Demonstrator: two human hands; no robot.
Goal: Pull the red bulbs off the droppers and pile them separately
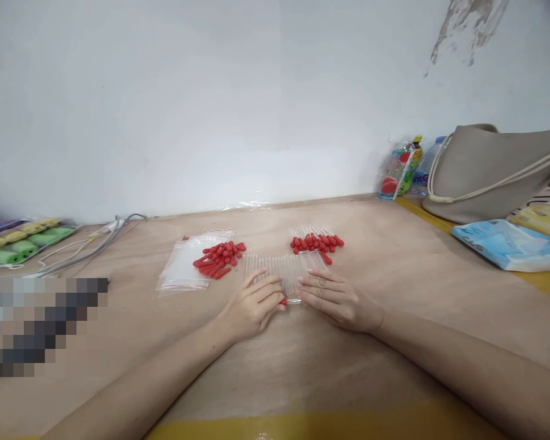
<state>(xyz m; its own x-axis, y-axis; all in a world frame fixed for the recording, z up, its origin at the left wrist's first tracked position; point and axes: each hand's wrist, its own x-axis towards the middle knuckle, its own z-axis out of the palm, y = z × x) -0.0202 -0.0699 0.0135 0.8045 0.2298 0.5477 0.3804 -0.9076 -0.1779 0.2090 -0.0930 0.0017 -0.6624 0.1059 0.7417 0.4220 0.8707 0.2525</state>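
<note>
My left hand [257,304] is closed around a red rubber bulb [283,302], of which only the end shows past the fingers. From there a clear dropper tube [294,300] runs across to my right hand [341,299], whose fingertips close on its other end. Whether the tube sits inside the bulb is hidden by my fingers. Just beyond both hands lies a row of clear tubes [275,267], side by side on the table. Loose red bulbs [220,256] are heaped to the left. Behind the row on the right, several droppers [318,242] lie with red bulbs on their near ends.
Clear zip bags [183,266] lie partly under the loose bulbs. Cables [105,235] and green rolls [21,250] are at the far left. A blue-white packet [508,244], a grey bag [495,168] and bottles [396,171] stand at the right, near the wall.
</note>
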